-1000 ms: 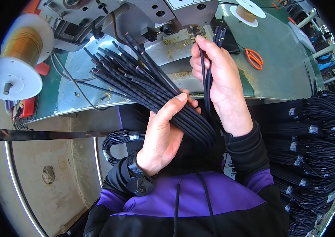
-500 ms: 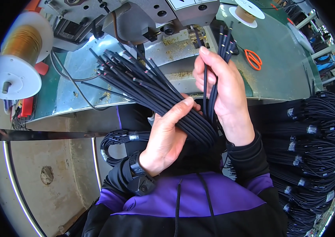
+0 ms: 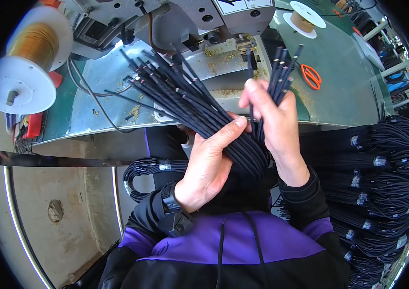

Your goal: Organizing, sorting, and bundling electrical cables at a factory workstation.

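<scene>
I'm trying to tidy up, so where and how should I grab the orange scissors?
Probably best by the handles of the scissors, coming from the right: the orange loops lie on the table, turned right and toward you, while the narrow end points away and left, where the raised cables crowd that side.

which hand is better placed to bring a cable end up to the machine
Probably the right hand: it holds a small bunch of black cables, nearer the machine. The left hand grips the thick bundle, farther back.
</scene>
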Tool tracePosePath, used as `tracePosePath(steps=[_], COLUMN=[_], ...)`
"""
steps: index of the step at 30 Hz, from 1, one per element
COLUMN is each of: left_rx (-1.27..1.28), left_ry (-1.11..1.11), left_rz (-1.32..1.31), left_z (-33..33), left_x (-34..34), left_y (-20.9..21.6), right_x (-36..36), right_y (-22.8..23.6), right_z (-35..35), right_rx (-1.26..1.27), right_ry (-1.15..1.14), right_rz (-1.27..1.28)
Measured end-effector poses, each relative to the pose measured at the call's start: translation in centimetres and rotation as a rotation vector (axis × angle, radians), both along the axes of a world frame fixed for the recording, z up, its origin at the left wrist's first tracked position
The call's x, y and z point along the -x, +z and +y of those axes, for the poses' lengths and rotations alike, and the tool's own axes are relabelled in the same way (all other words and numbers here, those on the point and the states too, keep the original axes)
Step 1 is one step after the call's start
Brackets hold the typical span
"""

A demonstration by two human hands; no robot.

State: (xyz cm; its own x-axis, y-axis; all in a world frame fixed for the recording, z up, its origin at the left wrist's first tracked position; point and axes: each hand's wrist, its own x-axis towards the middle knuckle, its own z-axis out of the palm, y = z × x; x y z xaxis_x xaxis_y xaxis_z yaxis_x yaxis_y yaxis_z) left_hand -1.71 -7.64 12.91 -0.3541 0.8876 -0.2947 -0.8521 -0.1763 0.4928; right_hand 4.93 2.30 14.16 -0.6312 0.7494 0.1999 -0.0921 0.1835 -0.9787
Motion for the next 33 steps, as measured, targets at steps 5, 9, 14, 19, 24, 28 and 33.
tracePosePath(steps=[5,9,14,19,24,28,33], left_rx=[-0.034,-0.053,0.002,0.007,0.008,-0.039,0.007], left_ry=[0.022,0.104,0.082,0.023,0.065,0.126,0.12], left_rz=[-0.049,-0.059,0.004,0.062,0.031,-0.045,-0.016], left_z=[-0.6,-0.8,-0.1,0.4,0.1,-0.3,-0.2], left_x=[1.0,1.7,1.1,0.5,0.6,1.5,1.5], left_y=[0.5,1.5,1.2,0.5,0.6,1.5,1.5], right_x=[0.7,1.8,1.4,0.0,0.3,1.6,2.3], right_y=[1.1,1.6,1.5,1.2,1.1,1.5,1.3], right_z=[1.3,2.1,1.7,-0.2,0.6,1.9,2.5], right_rx=[0.303,0.428,0.276,0.065,0.188,0.454,0.534], right_ry=[0.025,0.042,0.008,0.087,-0.019,-0.016,0.018], right_rz=[0.127,0.137,0.061,-0.166,0.098,0.188,0.206])
